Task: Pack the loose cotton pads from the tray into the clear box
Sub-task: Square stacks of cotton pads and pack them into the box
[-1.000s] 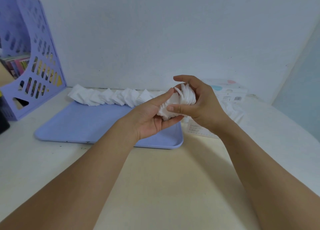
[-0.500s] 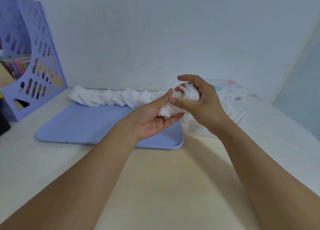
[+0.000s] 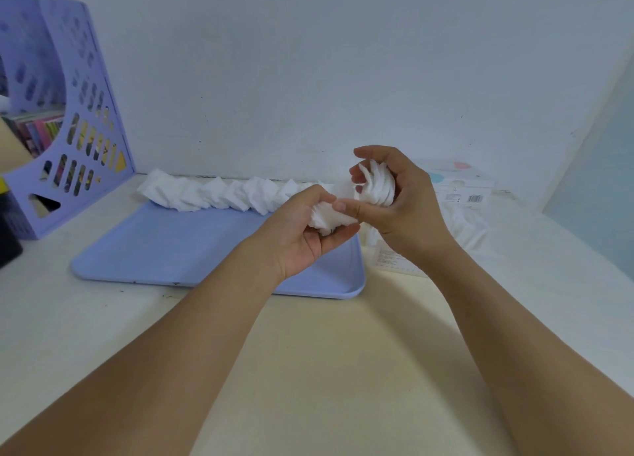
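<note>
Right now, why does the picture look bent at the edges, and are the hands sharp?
Head view: the wide lens bows the file holder and wall corner; soft even light, with faint shadows under the tray; both hands, left and right, and the cotton pads look slightly soft; no glare.

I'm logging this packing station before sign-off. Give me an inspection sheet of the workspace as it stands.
Surface: pale tabletop, a few dark specks near the tray.
Job's things: blue tray with a row of cotton pads along its far edge; clear box to the right, partly hidden, pads inside.
Clutter: purple file rack holding books; white carton.
Hands: left hand and right hand both grip a bunch of pads.
Cables: nothing seen.
Surroundings: plain white wall.
</note>
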Motion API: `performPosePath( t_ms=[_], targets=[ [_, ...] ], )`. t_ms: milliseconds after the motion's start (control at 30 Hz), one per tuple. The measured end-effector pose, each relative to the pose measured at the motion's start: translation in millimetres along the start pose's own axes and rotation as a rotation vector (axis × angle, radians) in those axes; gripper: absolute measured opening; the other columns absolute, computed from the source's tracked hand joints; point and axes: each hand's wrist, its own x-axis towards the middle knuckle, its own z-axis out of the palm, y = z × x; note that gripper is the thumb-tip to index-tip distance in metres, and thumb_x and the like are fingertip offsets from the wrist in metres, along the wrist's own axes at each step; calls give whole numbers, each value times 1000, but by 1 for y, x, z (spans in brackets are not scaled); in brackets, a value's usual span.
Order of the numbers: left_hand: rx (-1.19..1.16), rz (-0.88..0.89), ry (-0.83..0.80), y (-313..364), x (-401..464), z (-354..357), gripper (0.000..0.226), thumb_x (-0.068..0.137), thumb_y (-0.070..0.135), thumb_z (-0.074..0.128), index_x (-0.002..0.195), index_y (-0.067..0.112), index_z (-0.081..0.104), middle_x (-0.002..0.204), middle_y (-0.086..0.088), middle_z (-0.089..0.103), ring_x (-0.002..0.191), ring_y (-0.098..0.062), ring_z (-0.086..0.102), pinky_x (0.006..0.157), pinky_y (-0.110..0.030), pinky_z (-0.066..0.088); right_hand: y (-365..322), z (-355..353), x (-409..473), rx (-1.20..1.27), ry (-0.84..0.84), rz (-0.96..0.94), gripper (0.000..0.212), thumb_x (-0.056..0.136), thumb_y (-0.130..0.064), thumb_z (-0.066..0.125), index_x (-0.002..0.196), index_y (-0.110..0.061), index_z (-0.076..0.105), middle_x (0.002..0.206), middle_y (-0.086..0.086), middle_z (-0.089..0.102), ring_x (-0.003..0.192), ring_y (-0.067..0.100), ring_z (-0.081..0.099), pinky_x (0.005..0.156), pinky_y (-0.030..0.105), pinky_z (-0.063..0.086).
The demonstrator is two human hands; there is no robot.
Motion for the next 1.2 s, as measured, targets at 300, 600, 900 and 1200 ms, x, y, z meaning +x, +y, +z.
performPosePath(
  t_ms=[300,600,900,1200],
  targets=[
    [190,1,-83,-1,-5,5,26,96,12,53,119,5,63,97,-13,71,68,-18,70,82,-41,59,-10,-7,2,-461,-292,-143,87,67,-27,94,143,-22,50,118,-3,63,101,-1,54,88,3,37],
    [280,-75,-242,-4,-8,8,51,90,54,60,128,21,63,126,-8,71,117,-25,67,102,-48,51,0,1,-4,-257,-332,-34,114,55,-18,100,150,-24,38,121,-7,57,104,1,58,89,17,47],
    [216,-165,-227,-8,-6,3,25,79,42,68,91,23,79,101,2,75,93,-13,72,95,-34,52,-1,12,-8,-125,-352,-4,138,53,-15,100,159,-27,13,139,-5,48,132,6,48,106,36,49],
    [145,-185,-185,-9,-8,3,63,64,54,74,117,20,68,113,-7,75,105,-27,72,92,-50,55,-2,11,-11,-228,-410,-72,111,59,-16,97,152,-23,37,131,-11,61,120,10,59,104,35,48]
  ],
)
